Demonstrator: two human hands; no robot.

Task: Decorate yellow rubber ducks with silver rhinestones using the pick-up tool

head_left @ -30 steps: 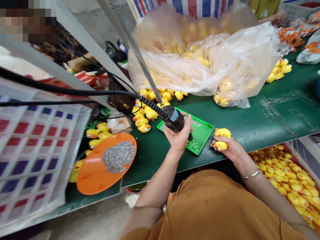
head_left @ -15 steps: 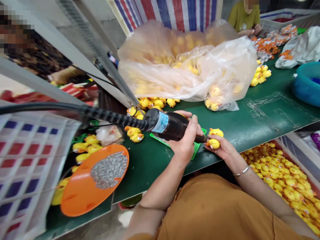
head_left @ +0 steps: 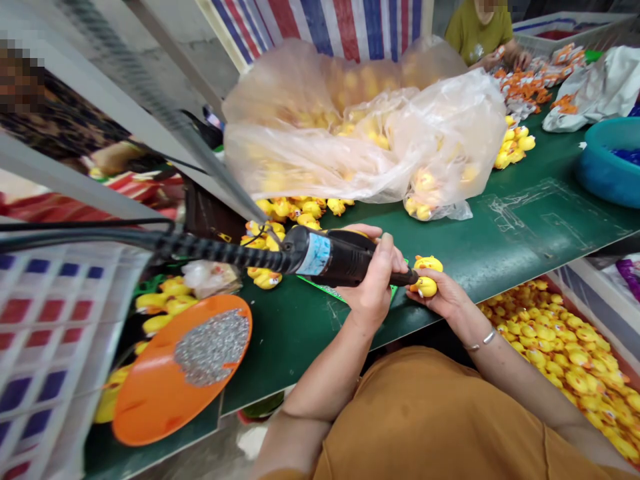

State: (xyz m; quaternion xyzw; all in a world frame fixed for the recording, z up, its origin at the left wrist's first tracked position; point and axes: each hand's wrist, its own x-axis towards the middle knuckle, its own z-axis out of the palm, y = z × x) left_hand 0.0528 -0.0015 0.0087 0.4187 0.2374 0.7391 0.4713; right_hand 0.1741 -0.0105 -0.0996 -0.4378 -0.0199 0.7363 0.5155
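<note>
My left hand (head_left: 373, 280) is wrapped round a black electric screwdriver (head_left: 345, 259), which has a blue label and a ribbed cable running off to the left. Its tip points right and meets a small yellow toy duck (head_left: 426, 287), though the exact contact point is too small to make out. The fingers of my right hand (head_left: 445, 293) close on that duck from the right. Another yellow duck (head_left: 429, 264) shows just behind it, touching or very near. Partly hidden under the screwdriver and my left hand lies a green tray (head_left: 320, 291) with small metal pieces.
An orange dish (head_left: 150, 400) of small screws stands at the left. Behind my hands sits a clear plastic bag (head_left: 370, 160) of yellow ducks. A bin at the lower right holds many ducks (head_left: 565, 347). A blue basin (head_left: 600, 180) and another person (head_left: 480, 33) are farther off.
The view has shifted slightly, so the table and the things on it appear farther left. My hands keep the same hold, with the screwdriver tip still at the duck.
</note>
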